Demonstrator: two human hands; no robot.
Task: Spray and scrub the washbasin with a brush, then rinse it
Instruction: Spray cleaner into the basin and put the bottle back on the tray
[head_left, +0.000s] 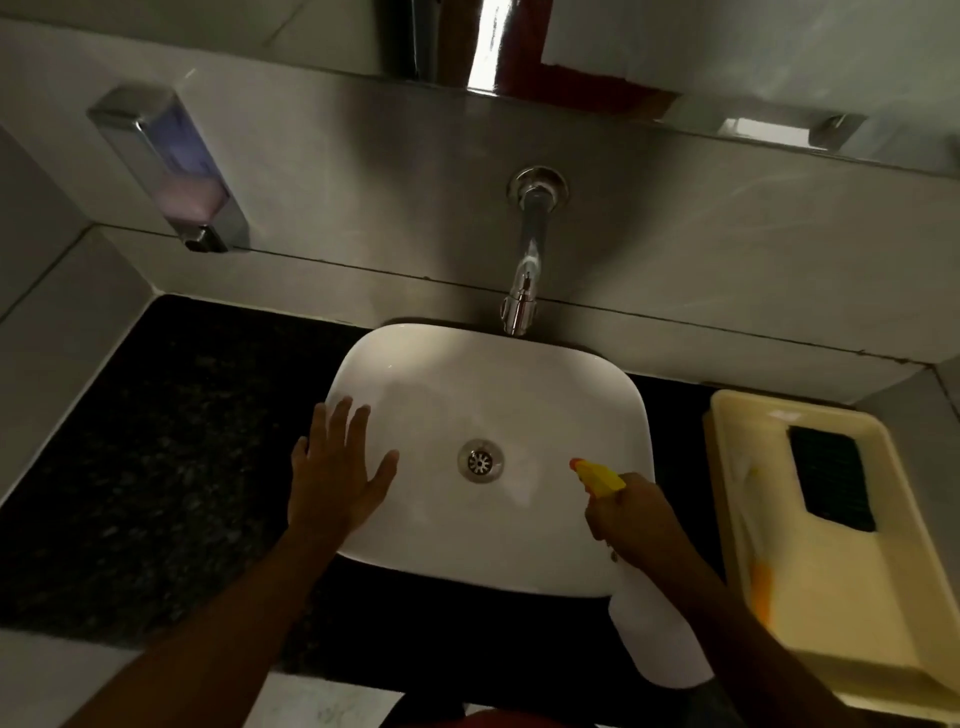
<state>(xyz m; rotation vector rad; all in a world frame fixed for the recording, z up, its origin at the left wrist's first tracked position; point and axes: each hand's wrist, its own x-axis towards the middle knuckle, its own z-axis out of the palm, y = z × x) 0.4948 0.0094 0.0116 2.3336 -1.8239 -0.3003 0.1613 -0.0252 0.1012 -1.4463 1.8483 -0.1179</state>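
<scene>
A white washbasin (519, 384) sits on a dark counter, with a metal drain (480, 461) at its middle. My right hand (636, 519) is closed around a white spray bottle (657, 634) at the basin's right rim. The bottle's yellow nozzle (597, 475) points left over the bowl. My left hand (340, 467) lies flat with fingers spread on the basin's left rim and holds nothing. A dark scrubbing pad (828, 480) and a brush with an orange part (759, 587) lie in a tray on the right.
A chrome tap (524, 270) juts from the wall over the basin's back edge. A soap dispenser (174, 166) hangs on the wall at the left. The cream tray (852, 597) fills the counter's right end. Dark speckled counter (156, 457) stretches left of the basin.
</scene>
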